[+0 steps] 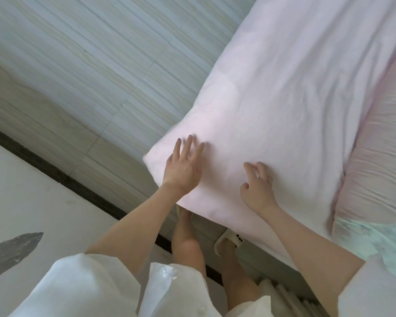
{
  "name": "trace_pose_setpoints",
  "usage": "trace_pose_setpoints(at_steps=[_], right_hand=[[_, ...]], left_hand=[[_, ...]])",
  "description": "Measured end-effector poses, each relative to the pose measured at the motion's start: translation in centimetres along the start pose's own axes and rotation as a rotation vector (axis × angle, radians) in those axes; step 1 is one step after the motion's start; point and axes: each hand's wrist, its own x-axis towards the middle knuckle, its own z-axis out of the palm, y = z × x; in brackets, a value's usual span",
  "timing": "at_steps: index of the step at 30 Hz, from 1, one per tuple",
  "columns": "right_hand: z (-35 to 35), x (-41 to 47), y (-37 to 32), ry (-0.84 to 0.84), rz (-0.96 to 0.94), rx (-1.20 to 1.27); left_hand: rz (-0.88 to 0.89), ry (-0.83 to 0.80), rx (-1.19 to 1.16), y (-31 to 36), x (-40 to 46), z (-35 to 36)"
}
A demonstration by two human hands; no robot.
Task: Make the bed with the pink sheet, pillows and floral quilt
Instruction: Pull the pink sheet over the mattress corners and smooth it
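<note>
Head view looked down on a pink sheet (284,92) spread over the bed's corner – the left hand (181,170) lay flat on it near the corner, fingers straight and spread, its grip open. Just beside, the right hand (257,188) rested on the sheet with fingers loosely bent, holding nothing – a ribbed pink pillow (375,170) lay at the right

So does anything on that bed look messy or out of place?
Mostly tidy. The pink sheet lies fairly smooth at the corner under both hands. The rumpled pink bedding at the right is creased, and a crumpled mint-green cloth sits at the bed's edge.
</note>
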Motion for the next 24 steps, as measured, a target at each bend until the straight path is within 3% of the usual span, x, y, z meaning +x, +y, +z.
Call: trace_pose_setpoints(at_steps=[3,6,9,17,24], right_hand=[[0.2,-1.4,4.7,-0.266,-0.062,-0.172],[0.9,-3.3,8.2,-0.450,-0.125,-0.177],[0.7,-5.5,12.0,-0.517,-0.097,-0.078],[-1.7,-9.6,23.8,-0.447,-0.045,0.189],[-3.2,-14.0,31.0,-0.337,0.028,0.388]], left_hand=[[0.164,-0.131,0.191,4.5,-0.5,2.0],[0.116,-0.268,0.269,7.0,-1.8,4.7],[0.036,-0.228,0.249,9.8,-3.1,6.2],[-0.140,-0.219,0.313,19.4,-5.2,7.5],[0.092,-0.192,0.226,29.4,-6.7,9.3]])
